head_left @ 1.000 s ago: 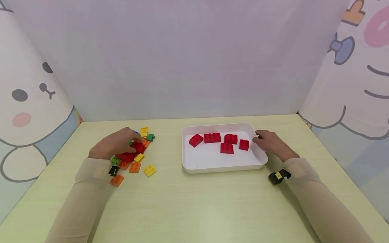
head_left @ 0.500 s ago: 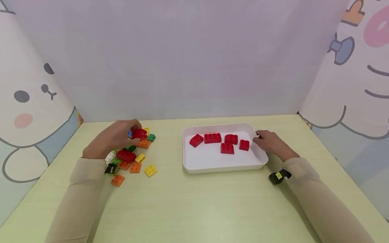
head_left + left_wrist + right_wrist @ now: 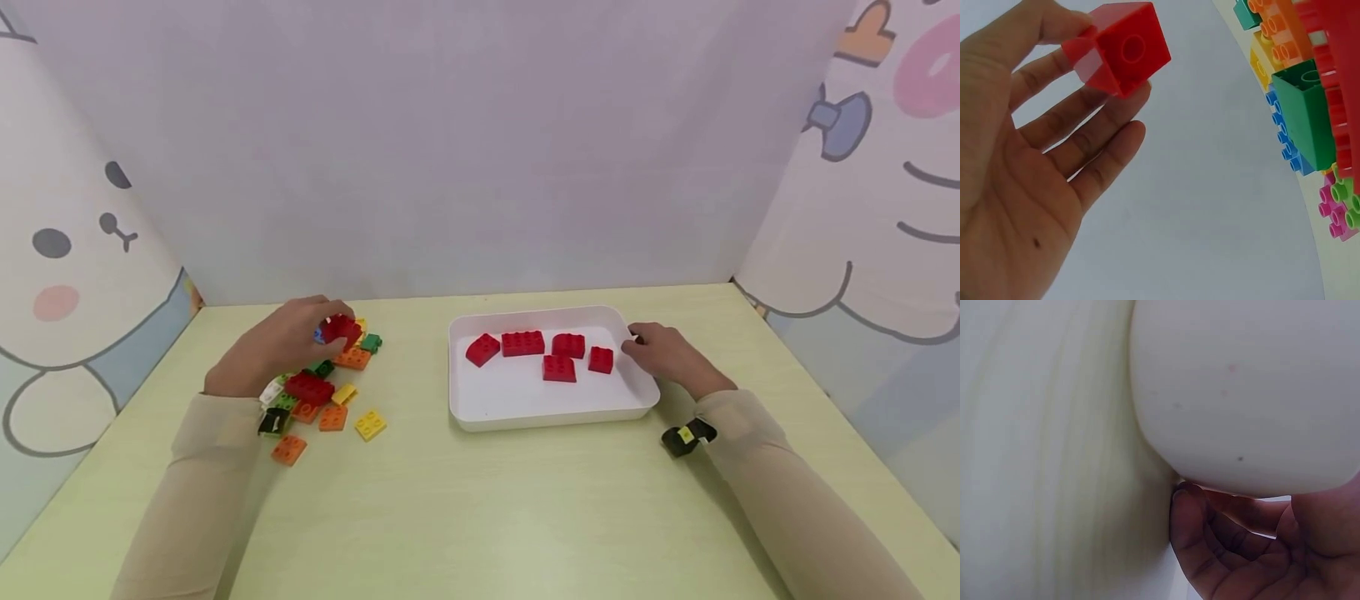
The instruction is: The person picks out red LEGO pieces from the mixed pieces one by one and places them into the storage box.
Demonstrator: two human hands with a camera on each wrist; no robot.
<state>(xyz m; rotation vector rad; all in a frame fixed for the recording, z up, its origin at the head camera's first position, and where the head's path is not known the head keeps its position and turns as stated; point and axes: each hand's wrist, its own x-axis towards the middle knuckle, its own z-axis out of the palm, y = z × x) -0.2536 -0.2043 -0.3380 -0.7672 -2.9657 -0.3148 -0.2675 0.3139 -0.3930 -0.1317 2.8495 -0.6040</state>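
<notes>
The left hand [image 3: 281, 343] pinches a small red brick [image 3: 1125, 50] between thumb and fingers over the far end of a loose pile of toy building bricks at the left of the pale wooden table [image 3: 480, 517]. From the head the held brick overlaps the pile, while the left wrist view shows it apart from the other bricks, its hollow underside and one round tube exposed. That view also shows a pink brick [image 3: 1335, 212], hidden from the head camera, and far more of a studded blue brick [image 3: 1286, 140]. Only the head view takes in the near side of the pile: a long red brick [image 3: 309, 387], orange bricks [image 3: 333, 418] and a yellow plate [image 3: 370, 425] lying just beside them. The right hand [image 3: 663, 350], fingers curled, grips the right edge of a white tray [image 3: 517, 404]; the head view shows five red bricks [image 3: 523, 343] inside, well apart from the pile, whereas the right wrist view gives the tray's outer wall, marked with small specks, and the bent fingers beneath its edge
</notes>
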